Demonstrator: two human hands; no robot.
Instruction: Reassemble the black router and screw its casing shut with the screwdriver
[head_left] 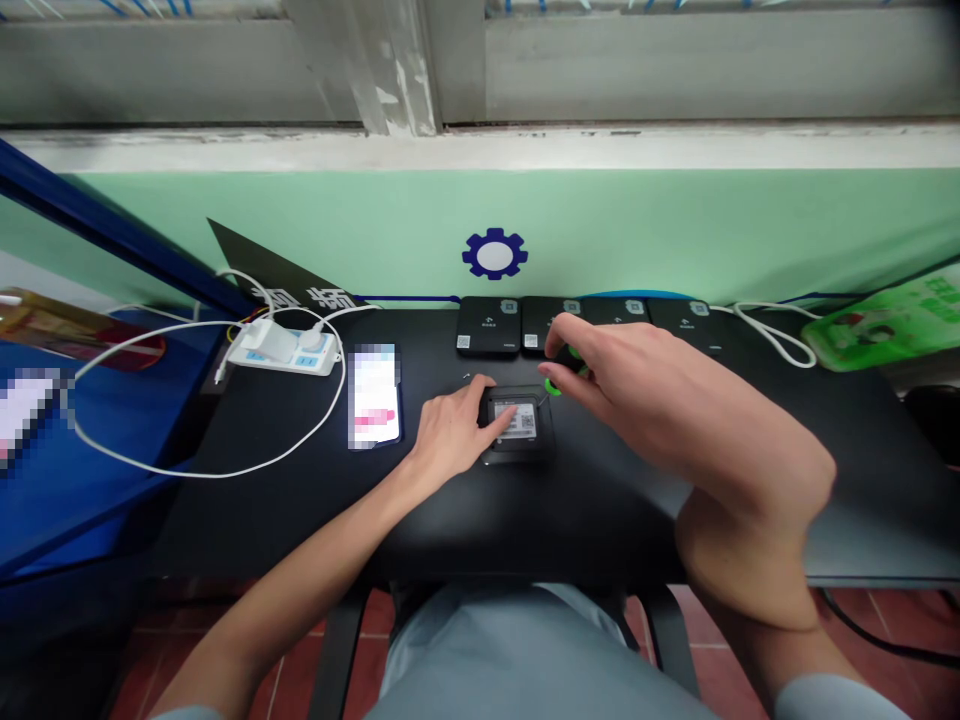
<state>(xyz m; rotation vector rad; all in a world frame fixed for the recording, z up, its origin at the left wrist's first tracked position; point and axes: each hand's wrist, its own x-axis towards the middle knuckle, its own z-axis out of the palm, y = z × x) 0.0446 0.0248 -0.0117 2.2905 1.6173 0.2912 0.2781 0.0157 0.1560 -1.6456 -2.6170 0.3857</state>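
A small black set-top box (pixel 516 453) lies on the dark table in front of me, with a white printed label facing up. My left hand (pixel 454 425) grips its left side, thumb across the label and fingers at the far left edge. Above the box's right side, my right hand (pixel 607 365) is closed round a screwdriver (pixel 553 386) with a green and black handle. The thin shaft slants down to the box's upper right corner. Most of the handle is hidden by my fingers, and the exact tip contact is too small to tell.
Several similar black boxes (pixel 488 328) stand in a row along the wall. A lit phone (pixel 374 397) lies left of my left hand. Behind it are a white power strip (pixel 289 350) and a looping white cable (pixel 202 474). A green packet (pixel 885 320) is at far right.
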